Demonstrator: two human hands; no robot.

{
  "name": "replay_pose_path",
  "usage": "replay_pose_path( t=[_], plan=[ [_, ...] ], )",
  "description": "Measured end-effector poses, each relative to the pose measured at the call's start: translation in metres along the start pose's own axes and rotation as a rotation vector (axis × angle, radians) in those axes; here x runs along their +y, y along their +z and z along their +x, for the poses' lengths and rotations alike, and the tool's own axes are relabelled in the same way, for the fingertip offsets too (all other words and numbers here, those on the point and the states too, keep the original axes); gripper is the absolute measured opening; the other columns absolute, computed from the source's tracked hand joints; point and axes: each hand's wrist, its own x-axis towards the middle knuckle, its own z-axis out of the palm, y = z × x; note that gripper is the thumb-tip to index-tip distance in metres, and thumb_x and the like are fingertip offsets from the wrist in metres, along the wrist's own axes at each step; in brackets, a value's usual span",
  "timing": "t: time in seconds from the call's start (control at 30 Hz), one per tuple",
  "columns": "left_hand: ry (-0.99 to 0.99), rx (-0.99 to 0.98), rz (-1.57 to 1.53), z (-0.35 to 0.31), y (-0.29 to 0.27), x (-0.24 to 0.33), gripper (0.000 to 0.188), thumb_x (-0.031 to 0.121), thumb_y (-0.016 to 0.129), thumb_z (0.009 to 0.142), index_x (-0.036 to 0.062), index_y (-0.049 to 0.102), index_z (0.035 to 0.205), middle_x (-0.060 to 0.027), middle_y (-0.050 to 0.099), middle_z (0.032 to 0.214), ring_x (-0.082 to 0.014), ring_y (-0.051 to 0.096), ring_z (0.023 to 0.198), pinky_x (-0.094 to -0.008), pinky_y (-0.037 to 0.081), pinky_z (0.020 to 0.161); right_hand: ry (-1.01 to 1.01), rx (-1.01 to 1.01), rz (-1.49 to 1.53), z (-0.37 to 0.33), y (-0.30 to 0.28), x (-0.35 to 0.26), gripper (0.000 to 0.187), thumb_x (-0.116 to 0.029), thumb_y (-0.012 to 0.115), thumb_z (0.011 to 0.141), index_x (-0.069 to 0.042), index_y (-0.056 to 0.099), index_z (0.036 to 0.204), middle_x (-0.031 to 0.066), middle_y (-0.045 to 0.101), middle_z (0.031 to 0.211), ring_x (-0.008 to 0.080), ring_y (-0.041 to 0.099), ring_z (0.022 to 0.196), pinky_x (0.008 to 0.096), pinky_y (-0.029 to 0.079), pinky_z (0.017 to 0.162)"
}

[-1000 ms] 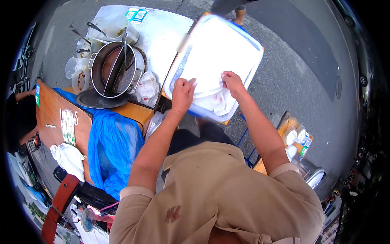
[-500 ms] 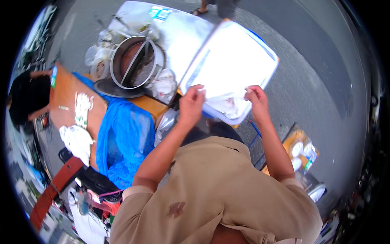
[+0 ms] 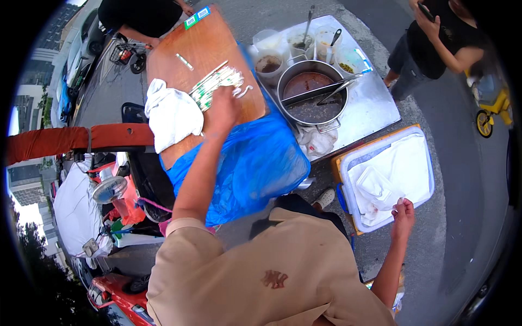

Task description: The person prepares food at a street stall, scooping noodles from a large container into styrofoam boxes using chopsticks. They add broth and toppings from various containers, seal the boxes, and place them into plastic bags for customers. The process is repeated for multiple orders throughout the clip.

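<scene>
My left hand (image 3: pixel 223 110) reaches over a pile of paper-wrapped chopsticks (image 3: pixel 209 89) on the wooden board (image 3: pixel 250 103). Its fingertips point down into the pile and are hidden, so their grip does not show. At the right, my right hand (image 3: pixel 403 216) is closed in a pinch by the near edge of a white plastic tub (image 3: pixel 429 179). Between thumb and fingers it has the edge of a thin white plastic bag (image 3: pixel 387 202). A clear rectangular takeaway box (image 3: pixel 373 182) lies in the tub beside it, over white sheeting.
A divided pot (image 3: pixel 312 87) with dark broth and a ladle stands on the metal table (image 3: pixel 375 108), tubs of seasonings behind it. A white cloth (image 3: pixel 171 117) and blue plastic sheeting (image 3: pixel 250 163) lie near my left arm. People stand at far left and far right.
My left hand has left the tub and moved over to the chopsticks. My right hand stays at the tub, nearer its edge. The view has turned, and a person with a phone now shows.
</scene>
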Motion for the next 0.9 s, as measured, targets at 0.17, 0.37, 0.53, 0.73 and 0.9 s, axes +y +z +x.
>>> replay_pose_path(
  t=[0.17,0.37,0.53,0.73,0.9],
  plan=[
    [-0.067,-0.254,0.191,-0.003,-0.017,-0.123,0.019,0.007,0.061,0.082,0.0005,0.066,0.1,-0.0246,0.064,0.099,-0.0448,0.061,0.096,-0.0528,0.051,0.085,0.001,0.07,-0.024,-0.002,0.008,-0.003,0.015,-0.022,0.07,0.098,-0.012,0.062,0.106,-0.0045,0.063,0.088,0.0062,0.058,0.078,0.0229,0.045,0.067],
    [-0.155,-0.416,0.059,0.019,-0.044,-0.147,0.017,0.007,0.074,0.079,-0.0015,0.059,0.083,-0.0251,0.065,0.087,-0.0441,0.064,0.081,-0.0503,0.05,0.072,-0.045,0.084,-0.076,-0.004,0.018,-0.01,0.011,-0.022,0.069,0.098,-0.015,0.063,0.103,-0.0054,0.064,0.09,0.0071,0.061,0.08,0.0248,0.047,0.069],
    [-0.38,-0.327,-0.122,0.022,-0.059,-0.182,0.023,0.001,0.075,0.083,0.0006,0.053,0.08,-0.0073,0.054,0.064,-0.0158,0.05,0.058,-0.035,0.043,0.055,-0.039,0.09,-0.073,0.0,0.021,-0.012,0.01,-0.02,0.067,0.1,-0.012,0.063,0.102,-0.0029,0.065,0.089,0.0093,0.064,0.078,0.0261,0.05,0.066],
    [-0.345,-0.006,-0.358,0.038,-0.074,-0.118,0.016,0.008,0.064,0.099,0.0012,0.063,0.113,-0.0066,0.067,0.088,-0.0123,0.062,0.078,-0.0276,0.049,0.07,-0.086,0.088,-0.048,0.0,0.006,-0.01,0.014,-0.021,0.065,0.101,-0.007,0.062,0.103,0.0003,0.067,0.087,0.0087,0.059,0.07,0.0253,0.046,0.062],
    [-0.235,-0.515,-1.202,-0.006,-0.056,0.222,0.013,0.005,0.067,0.097,0.005,0.067,0.11,-0.0105,0.073,0.111,-0.0155,0.067,0.103,-0.0289,0.052,0.092,-0.077,0.007,0.013,0.001,0.0,-0.011,0.011,-0.018,0.061,0.103,-0.007,0.06,0.103,0.0044,0.073,0.1,0.009,0.057,0.073,0.0256,0.046,0.067]
  ],
)
